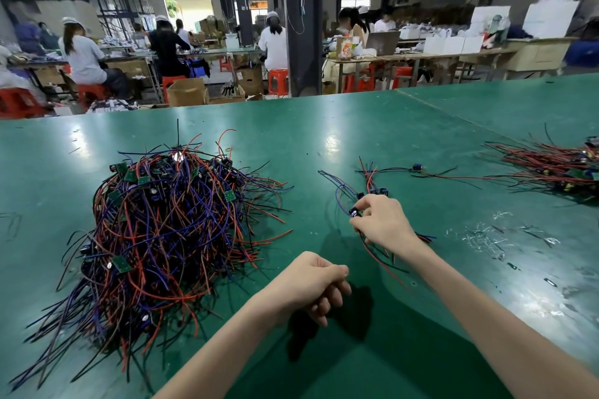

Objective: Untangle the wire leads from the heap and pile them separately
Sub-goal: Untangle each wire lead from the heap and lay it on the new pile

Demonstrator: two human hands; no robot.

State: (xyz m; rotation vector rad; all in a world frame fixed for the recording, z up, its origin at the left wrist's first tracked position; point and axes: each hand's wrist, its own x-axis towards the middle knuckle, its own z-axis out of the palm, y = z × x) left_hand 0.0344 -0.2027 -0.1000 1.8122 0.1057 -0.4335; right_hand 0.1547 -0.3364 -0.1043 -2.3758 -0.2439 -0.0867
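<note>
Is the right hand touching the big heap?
No, the right hand pinches a lead well apart from the heap.

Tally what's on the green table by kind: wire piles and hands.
Large tangled heap: 1
Small bunch, pinched by the right hand: 1
Far-right pile: 1
Hands, counting the left hand: 2
Total: 5
</note>
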